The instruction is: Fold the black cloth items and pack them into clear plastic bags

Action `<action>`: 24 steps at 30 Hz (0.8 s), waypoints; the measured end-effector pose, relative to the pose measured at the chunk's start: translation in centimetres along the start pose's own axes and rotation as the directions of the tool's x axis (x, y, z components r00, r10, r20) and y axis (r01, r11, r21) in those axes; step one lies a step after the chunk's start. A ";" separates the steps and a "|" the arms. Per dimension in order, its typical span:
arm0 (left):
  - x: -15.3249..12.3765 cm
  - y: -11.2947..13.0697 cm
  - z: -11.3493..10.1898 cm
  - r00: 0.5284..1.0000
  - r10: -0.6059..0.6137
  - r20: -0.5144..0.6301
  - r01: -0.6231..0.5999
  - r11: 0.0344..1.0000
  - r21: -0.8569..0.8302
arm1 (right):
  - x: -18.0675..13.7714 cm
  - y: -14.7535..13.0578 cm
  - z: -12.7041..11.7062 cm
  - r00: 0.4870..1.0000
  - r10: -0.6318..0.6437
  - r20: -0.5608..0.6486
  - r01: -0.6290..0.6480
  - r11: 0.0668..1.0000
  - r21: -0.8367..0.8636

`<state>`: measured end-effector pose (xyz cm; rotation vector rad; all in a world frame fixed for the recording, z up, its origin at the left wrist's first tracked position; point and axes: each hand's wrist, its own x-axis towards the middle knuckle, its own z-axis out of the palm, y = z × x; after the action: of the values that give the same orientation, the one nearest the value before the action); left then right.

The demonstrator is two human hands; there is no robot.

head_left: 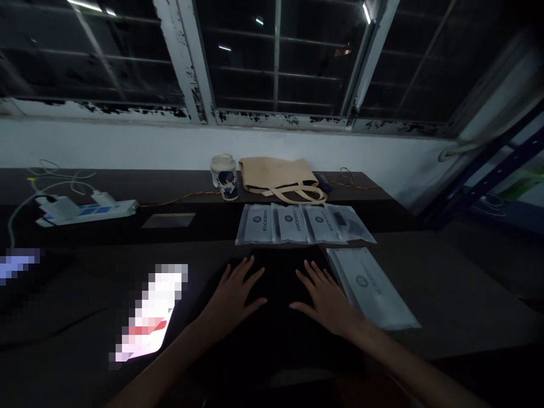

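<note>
My left hand point(233, 297) and my right hand point(325, 297) both lie flat, fingers spread, on a dark black cloth-like thing point(278, 277) on the dark table point(446, 294). Neither hand holds anything. Just beyond the fingers, a row of several grey plastic bags point(297, 224) with round logos lies side by side. Another stack of the same grey bags point(372, 286) sits right beside my right hand.
A printed cup point(225, 177) and a tan tote bag point(280, 178) stand at the back by the wall. A white power strip point(80, 211) with cables lies far left. A lit, blurred screen point(151, 314) glows left of my left arm. Windows run above; blue shelving point(493, 170) stands at right.
</note>
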<state>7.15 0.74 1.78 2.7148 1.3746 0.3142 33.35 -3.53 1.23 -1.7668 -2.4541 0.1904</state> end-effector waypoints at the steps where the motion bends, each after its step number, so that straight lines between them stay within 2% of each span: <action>1: -0.7 -0.2 -0.7 0.995 -0.093 -0.044 0.093 0.996 -0.005 | 0.6 -0.3 -1.0 0.999 0.001 0.037 0.000 1.000 -0.015; 2: -1.5 -0.5 -1.5 0.974 -0.211 -0.085 0.210 0.977 -0.015 | 1.4 -0.7 -2.0 0.998 -0.010 0.063 0.012 1.000 -0.024; 4: -3.2 -0.9 -2.7 0.889 -0.443 -0.116 0.441 0.896 -0.041 | 3.6 -1.8 -4.0 0.994 -0.082 0.068 0.082 0.997 0.000; 6: -4.8 -1.3 -3.4 0.803 -0.592 -0.071 0.589 0.806 -0.054 | 6.6 -3.4 -5.2 0.975 -0.220 0.011 0.218 0.970 0.107; 7: -5.5 -1.5 -3.5 0.776 -0.630 -0.034 0.628 0.776 -0.050 | 8.2 -4.3 -5.4 0.953 -0.303 -0.022 0.303 0.937 0.174; 10: -6.6 -1.9 -3.5 0.749 -0.659 0.068 0.663 0.743 -0.097 | 13.0 -7.1 -4.7 0.867 -0.498 -0.031 0.482 0.819 0.312; 13: -6.9 -2.4 -3.6 0.791 -0.599 0.125 0.610 0.754 -0.244 | 16.8 -9.4 -3.2 0.817 -0.563 0.126 0.502 0.801 0.328; 15: -7.0 -2.7 -3.6 0.811 -0.577 0.093 0.573 0.754 -0.322 | 18.3 -10.3 -2.6 0.797 -0.569 0.202 0.490 0.805 0.333; 16: -7.2 -2.7 -3.6 0.806 -0.588 0.071 0.573 0.745 -0.341 | 18.7 -10.6 -2.5 0.791 -0.573 0.214 0.488 0.802 0.345; 18: -7.7 -2.6 -3.4 0.766 -0.640 0.061 0.614 0.700 -0.365 | 19.2 -10.6 -2.5 0.786 -0.586 0.200 0.487 0.784 0.385; 22: -8.6 -1.9 -2.8 0.666 -0.727 0.165 0.724 0.577 -0.378 | 19.4 -9.8 -2.4 0.799 -0.582 0.150 0.455 0.749 0.482; 24: -9.0 -1.7 -2.8 0.648 -0.733 0.207 0.743 0.548 -0.383 | 19.5 -9.3 -2.1 0.823 -0.558 0.109 0.433 0.739 0.516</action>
<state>0.00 -5.51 2.95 1.5632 1.9912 0.4368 18.85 12.09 5.22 -0.8820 -2.6387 0.9255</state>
